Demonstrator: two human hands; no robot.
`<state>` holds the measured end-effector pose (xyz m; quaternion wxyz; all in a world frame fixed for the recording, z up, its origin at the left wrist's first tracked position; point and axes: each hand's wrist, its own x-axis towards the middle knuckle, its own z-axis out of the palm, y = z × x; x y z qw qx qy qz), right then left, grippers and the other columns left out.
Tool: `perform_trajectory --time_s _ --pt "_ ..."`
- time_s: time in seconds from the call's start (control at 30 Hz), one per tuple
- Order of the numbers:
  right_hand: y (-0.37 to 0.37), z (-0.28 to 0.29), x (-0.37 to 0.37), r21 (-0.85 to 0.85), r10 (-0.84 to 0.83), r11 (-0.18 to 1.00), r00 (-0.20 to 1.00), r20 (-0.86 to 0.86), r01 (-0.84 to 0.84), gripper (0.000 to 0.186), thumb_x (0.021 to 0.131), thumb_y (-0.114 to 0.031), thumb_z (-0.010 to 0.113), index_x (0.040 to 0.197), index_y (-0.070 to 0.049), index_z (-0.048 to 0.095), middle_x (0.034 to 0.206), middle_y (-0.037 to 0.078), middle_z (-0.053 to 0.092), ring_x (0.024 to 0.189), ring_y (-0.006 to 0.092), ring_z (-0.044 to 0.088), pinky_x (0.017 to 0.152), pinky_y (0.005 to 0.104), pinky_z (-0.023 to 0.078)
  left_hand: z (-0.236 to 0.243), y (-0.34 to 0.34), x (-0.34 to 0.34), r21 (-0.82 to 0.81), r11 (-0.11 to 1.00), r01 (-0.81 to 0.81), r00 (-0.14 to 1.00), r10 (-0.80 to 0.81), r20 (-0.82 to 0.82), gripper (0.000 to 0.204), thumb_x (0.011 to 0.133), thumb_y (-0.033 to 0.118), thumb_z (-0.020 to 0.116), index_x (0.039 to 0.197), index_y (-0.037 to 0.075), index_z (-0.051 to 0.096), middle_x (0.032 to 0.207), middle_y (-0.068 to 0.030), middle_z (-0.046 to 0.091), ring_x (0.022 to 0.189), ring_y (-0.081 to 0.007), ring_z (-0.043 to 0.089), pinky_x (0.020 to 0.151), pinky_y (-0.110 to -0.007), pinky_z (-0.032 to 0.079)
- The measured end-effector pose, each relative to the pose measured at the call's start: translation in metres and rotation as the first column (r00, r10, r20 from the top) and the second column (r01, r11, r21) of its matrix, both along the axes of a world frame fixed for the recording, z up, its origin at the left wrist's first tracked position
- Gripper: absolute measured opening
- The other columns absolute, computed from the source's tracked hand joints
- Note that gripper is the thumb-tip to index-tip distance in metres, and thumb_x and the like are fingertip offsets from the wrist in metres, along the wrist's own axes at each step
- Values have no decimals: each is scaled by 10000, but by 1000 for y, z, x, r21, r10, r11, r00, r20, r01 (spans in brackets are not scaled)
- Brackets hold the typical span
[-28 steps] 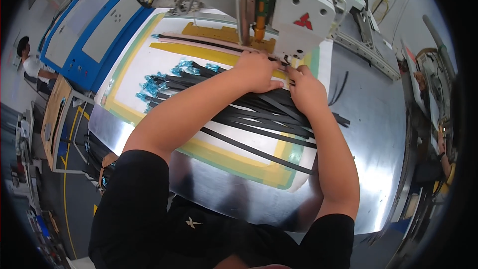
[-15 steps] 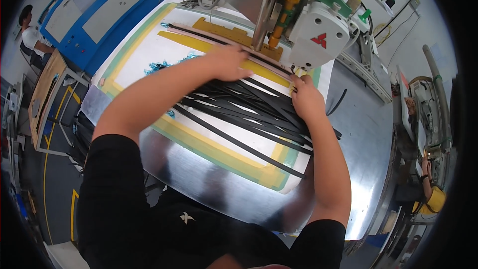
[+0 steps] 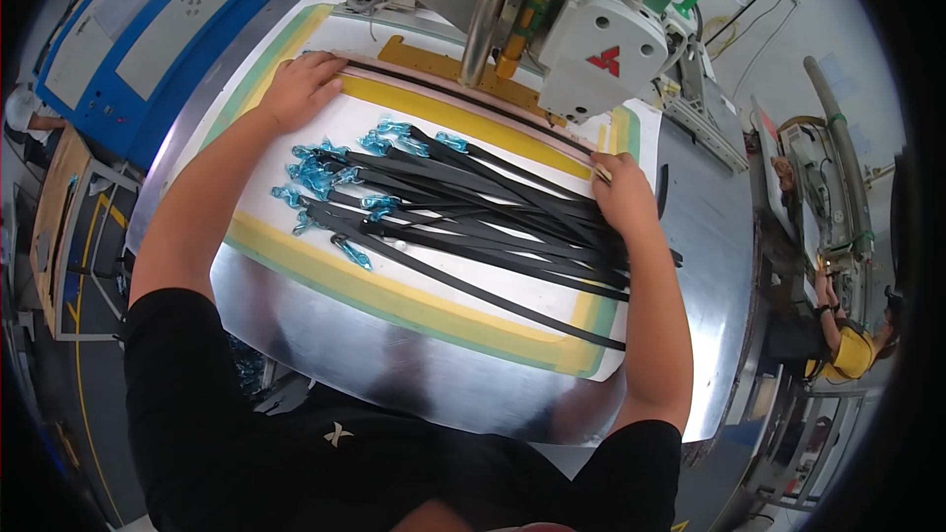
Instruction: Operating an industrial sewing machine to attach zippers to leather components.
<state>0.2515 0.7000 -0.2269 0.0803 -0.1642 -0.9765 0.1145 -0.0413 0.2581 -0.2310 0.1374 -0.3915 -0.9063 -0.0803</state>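
A long black strip point(image 3: 463, 97) lies along a pink-edged channel in the yellow template point(image 3: 443, 125), under the sewing machine head point(image 3: 601, 49). At its left end my left hand point(image 3: 301, 91) has its fingers over the strip, thumb apart, covering that end. My right hand point(image 3: 626, 199) is closed at the strip's right end, fingers bent; a small pale piece shows by its fingertips. Between my arms, a loose pile of black strips point(image 3: 493, 222) lies on the white sheet point(image 3: 261, 222), many with blue plastic-wrapped ends point(image 3: 320, 172) at the left.
A shiny metal table point(image 3: 394, 335) surrounds the taped sheet. The machine's metal post point(image 3: 488, 15) and a brass-coloured plate point(image 3: 429, 61) stand just beyond the template. A blue machine cabinet point(image 3: 148, 59) is at left. A co-worker in yellow point(image 3: 852, 350) works far right; another person sits far left.
My left hand has slid left along the strip from its middle to its left end, uncovering the blue-wrapped ends. My right hand stays at the right end. The whole view has shifted slightly.
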Motion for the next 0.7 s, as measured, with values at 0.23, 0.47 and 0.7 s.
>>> perform_trajectory --time_s 0.23,0.47,0.7 --pt "17 -2 -14 -162 19 986 992 -127 -40 431 834 -92 671 1256 -6 647 1211 267 658 1115 435 656 997 475 522 -6 11 4 11 1000 -5 999 6 -51 492 1051 410 496 1419 103 608 1434 -121 584 1367 -318 507 1150 -459 340" --pt "12 -20 -31 -132 59 987 974 -219 -90 344 884 -70 664 1215 20 667 1157 245 694 1105 426 662 989 475 521 -7 10 4 29 999 -14 997 16 -70 501 1050 419 502 1414 93 613 1436 -124 585 1371 -317 503 1159 -455 335" --pt "17 -25 -30 -154 15 987 979 -203 -47 342 904 -72 681 1237 4 676 1205 251 685 1142 420 662 1015 477 511 -6 10 4 9 997 -71 997 71 -9 558 1038 467 521 1456 104 585 1484 -117 558 1394 -306 491 1196 -447 303"
